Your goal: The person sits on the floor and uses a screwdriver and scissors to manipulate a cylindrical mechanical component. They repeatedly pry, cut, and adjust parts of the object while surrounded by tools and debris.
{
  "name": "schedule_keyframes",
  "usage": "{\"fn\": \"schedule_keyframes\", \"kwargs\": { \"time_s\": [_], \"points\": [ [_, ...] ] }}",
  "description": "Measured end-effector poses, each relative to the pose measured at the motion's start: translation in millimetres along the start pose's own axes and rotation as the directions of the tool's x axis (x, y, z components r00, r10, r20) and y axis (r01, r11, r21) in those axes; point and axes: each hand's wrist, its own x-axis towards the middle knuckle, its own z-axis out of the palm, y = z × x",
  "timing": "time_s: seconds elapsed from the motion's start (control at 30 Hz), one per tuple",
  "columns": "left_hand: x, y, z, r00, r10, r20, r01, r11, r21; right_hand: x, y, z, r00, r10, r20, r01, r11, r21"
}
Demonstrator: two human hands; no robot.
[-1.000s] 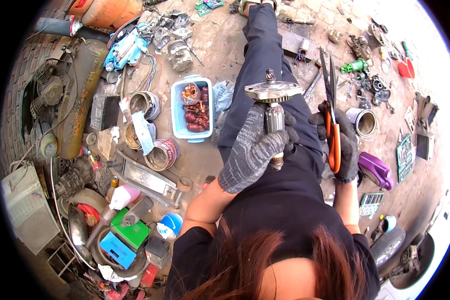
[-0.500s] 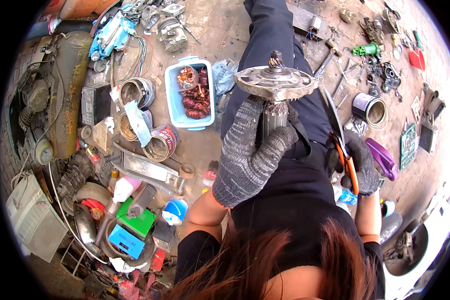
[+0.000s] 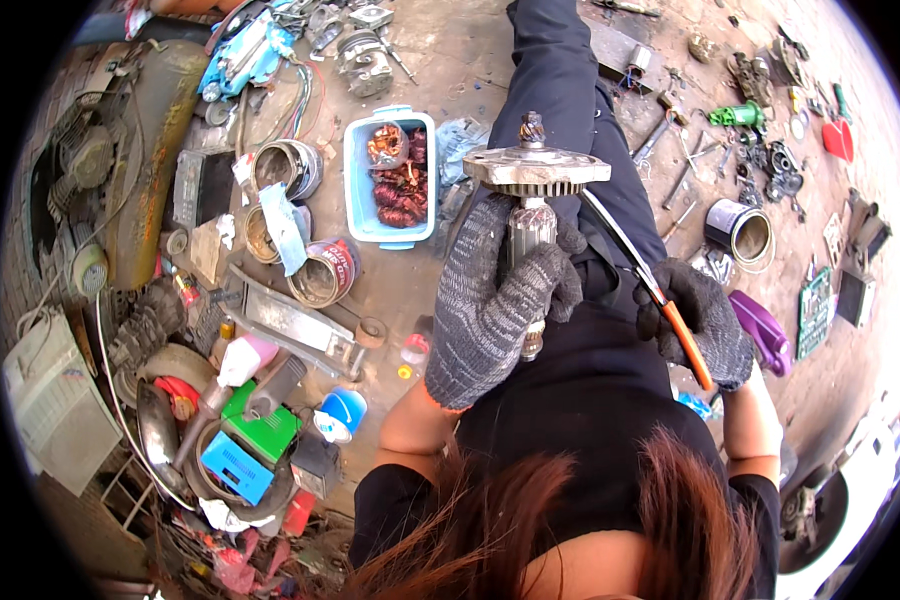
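Note:
My left hand point(image 3: 485, 300), in a grey knit glove, is wrapped round a motor armature point(image 3: 532, 230), held upright above my lap. On the armature's upper part sits a round metal end plate point(image 3: 540, 172) with a toothed rim beneath it. A small gear tip point(image 3: 532, 126) pokes out of its top. My right hand point(image 3: 712, 325), gloved too, is closed on a long steel tool with an orange handle point(image 3: 684, 342); its exact kind does not show. The tool's tip reaches the underside of the plate's right edge; whether they touch I cannot tell.
On the left are a blue basin point(image 3: 353, 215) of copper windings, several open cans and a metal frame point(image 3: 285, 328). Scattered to the right lie hand tools, a green motor housing point(image 3: 737, 115), an open can point(image 3: 748, 247) and a purple plastic part point(image 3: 762, 335).
The end plate has tilted to a more edge-on view and moved slightly left, showing more of the armature below. The orange-handled tool has turned and its tip shifted left to the plate's edge.

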Motion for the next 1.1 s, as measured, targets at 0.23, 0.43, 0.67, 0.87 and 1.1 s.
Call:
{"fn": "schedule_keyframes", "kwargs": {
  "time_s": [0.23,0.43,0.67,0.87,1.1],
  "points": [
    [-9.4,-3.2,5.1,0.988,0.079,-0.133,-0.059,0.987,0.15,0.9,-6.2,-8.0,0.974,-0.225,0.035,0.224,0.915,-0.337],
    [-5.4,-9.9,-5.3,0.98,0.101,-0.169,-0.004,0.868,0.497,5.1,-26.1,-17.9,0.995,-0.036,0.088,0.06,0.955,-0.29],
    [20.5,0.6,-4.6,0.981,0.177,-0.084,-0.109,0.85,0.516,25.7,-45.4,-38.3,0.987,0.148,0.063,-0.111,0.913,-0.393],
    [28.0,7.2,-8.5,0.976,0.011,-0.217,0.101,0.862,0.497,31.9,-54.5,-47.0,0.992,0.035,0.124,0.023,0.898,-0.438],
    [29.9,4.2,-17.5,0.976,0.045,-0.215,0.077,0.846,0.527,32.4,-52.9,-42.5,0.992,-0.06,0.115,0.108,0.873,-0.476]
  ]
}}
